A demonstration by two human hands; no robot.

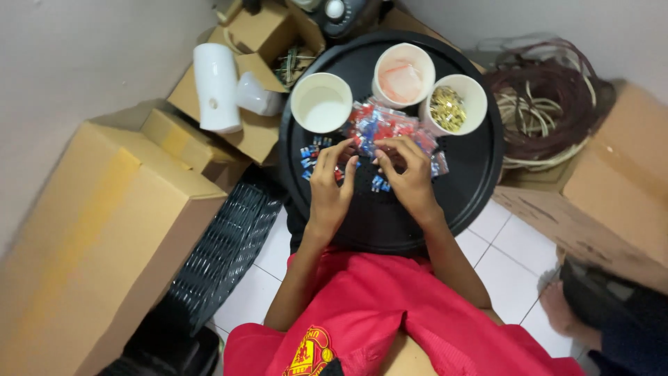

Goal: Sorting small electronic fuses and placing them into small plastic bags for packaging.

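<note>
Resting on a round black tray (473, 174), both hands at work over a scatter of small red and blue connector pieces (379, 125). Left hand (329, 184) palm down, fingers spread and curled, tips touching the little blue pieces (308, 157) near the tray's left side; whether anything is pinched between them, cannot tell. Right hand (409, 174) likewise palm down, fingers bent inward, tips meeting the heap at its lower edge; grip hidden by the knuckles, so cannot tell either. Heaped in the middle of the tray, just below three cups: tiny plastic bits, mostly red with blue mixed in, some inside clear crinkled bags that catch the light, a few blue ones (380, 184) loose between the two hands. Too small and blurred to give the shape of any single piece.

Standing along the far rim, close together: an empty white paper cup (321, 102) on the left, a second white cup (403, 74) with a pinkish clear bag inside in the middle, a third cup (454, 104) holding small brass-coloured metal parts on the right. Lying beyond the tray on the right, a tangle of dark red and cream wire (550, 97). Stacked on the left, brown cardboard boxes (104, 230), with a white pipe fitting (217, 87) on top of one, and a black woven basket (223, 251) leaning beside the tray. Red shirt (376, 313) in the foreground, white tiled floor (515, 257) below.
</note>
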